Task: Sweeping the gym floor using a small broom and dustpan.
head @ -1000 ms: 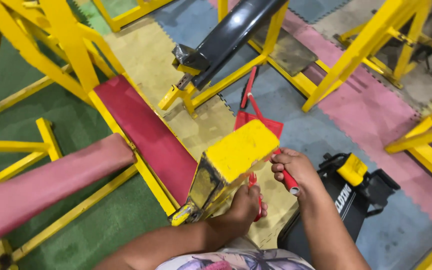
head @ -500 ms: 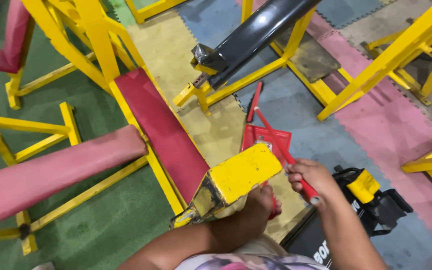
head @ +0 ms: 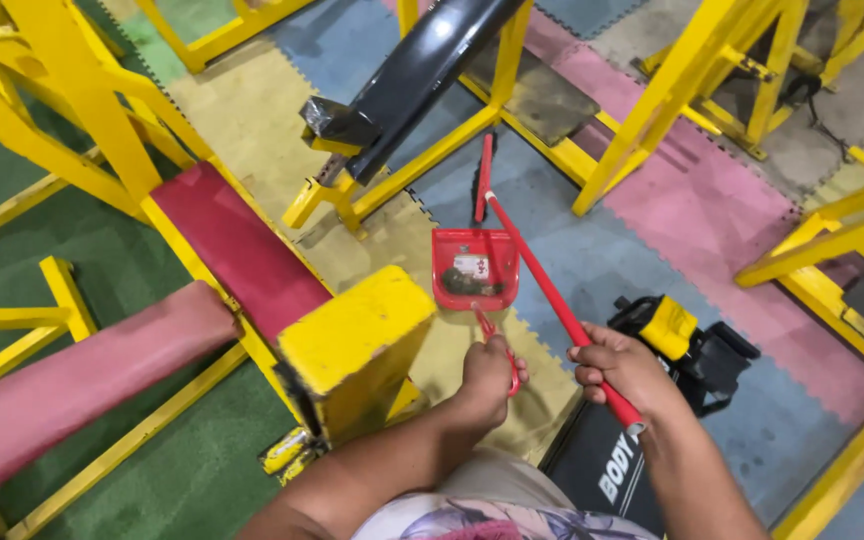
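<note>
Bare forearms, no sleeves; floral-print top w/ pink, purple.

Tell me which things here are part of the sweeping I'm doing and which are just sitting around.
In use:
- red dustpan, held by left hand
- red broom handle, held by right hand
- debris in the pan

Standing about:
- yellow block
- red bench pad
- black bench
- black machine

A red dustpan (head: 474,268) and red broom handle (head: 552,290) are showing against floor mats (head: 652,200) in blue, pink, yellow and green; the frames (head: 652,110) are showing yellow, the bench pad (head: 232,245) dark red.
</note>
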